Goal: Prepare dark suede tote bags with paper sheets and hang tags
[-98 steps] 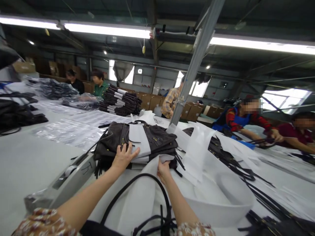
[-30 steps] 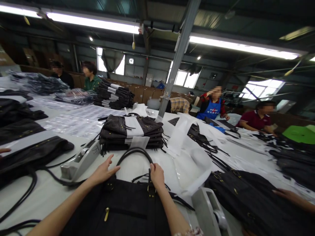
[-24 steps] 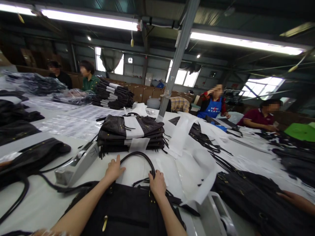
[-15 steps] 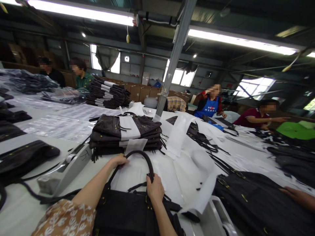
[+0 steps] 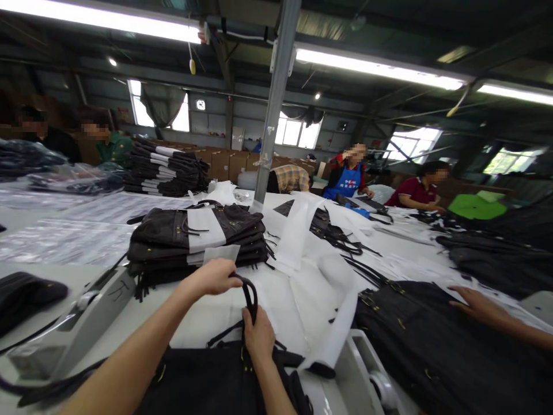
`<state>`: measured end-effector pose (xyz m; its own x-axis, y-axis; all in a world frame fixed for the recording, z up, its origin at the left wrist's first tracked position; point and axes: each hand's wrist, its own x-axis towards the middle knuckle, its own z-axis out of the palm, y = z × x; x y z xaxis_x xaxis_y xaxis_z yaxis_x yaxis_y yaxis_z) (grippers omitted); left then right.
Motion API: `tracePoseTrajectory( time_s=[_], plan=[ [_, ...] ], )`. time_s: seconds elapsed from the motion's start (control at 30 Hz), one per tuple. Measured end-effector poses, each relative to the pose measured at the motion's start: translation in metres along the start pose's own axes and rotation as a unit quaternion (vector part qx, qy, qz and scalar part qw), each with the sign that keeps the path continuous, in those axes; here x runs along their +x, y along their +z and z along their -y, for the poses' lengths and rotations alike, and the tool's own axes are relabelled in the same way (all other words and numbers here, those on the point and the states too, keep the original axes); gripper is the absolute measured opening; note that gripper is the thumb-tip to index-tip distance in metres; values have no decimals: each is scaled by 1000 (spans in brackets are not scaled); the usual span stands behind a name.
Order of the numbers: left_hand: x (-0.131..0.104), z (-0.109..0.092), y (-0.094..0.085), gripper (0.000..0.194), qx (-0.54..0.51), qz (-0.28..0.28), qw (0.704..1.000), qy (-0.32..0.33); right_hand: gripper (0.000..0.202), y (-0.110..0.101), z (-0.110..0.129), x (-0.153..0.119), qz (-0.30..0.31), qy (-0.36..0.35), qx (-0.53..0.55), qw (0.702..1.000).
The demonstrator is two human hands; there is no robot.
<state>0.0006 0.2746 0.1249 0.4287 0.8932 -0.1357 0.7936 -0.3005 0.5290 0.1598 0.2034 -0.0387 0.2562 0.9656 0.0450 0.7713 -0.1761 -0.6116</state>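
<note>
A dark handbag (image 5: 203,377) with brass-coloured fittings lies in front of me on the white table. Its looped handle (image 5: 249,288) stands up between my hands. My left hand (image 5: 216,278) is closed around the top of the loop. Lower down, my right hand (image 5: 259,334) grips the handle near where it joins the bag. Just beyond my hands lies a stack of dark bags (image 5: 159,236) wrapped with a white paper band (image 5: 206,229).
White wrapping sheets (image 5: 296,230) lie right of the stack. Grey machine parts (image 5: 86,328) flank me, another (image 5: 367,369) at right. A co-worker's hand (image 5: 479,302) rests on another dark bag (image 5: 432,340). A metal post (image 5: 276,104) rises mid-table; several people work beyond.
My left hand has moved up and right along the handle, drawing the loop narrower. My right hand keeps its hold. The view has turned to the right.
</note>
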Motion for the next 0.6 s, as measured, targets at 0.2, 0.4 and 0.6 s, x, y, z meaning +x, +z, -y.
tracePoseTrajectory(
  time_s=[0.2, 0.4, 0.6],
  plan=[
    [-46, 40, 43, 35, 75, -123, 989, -29, 37, -1, -9, 1, -41, -37, 79, 995],
    [-38, 87, 61, 41, -52, -115, 992, 18, 31, -4, -12, 30, -143, -12, 34, 989],
    [-22, 121, 75, 43, -76, -118, 990, 11, 20, -3, -5, 51, -53, 99, -88, 990]
  ],
)
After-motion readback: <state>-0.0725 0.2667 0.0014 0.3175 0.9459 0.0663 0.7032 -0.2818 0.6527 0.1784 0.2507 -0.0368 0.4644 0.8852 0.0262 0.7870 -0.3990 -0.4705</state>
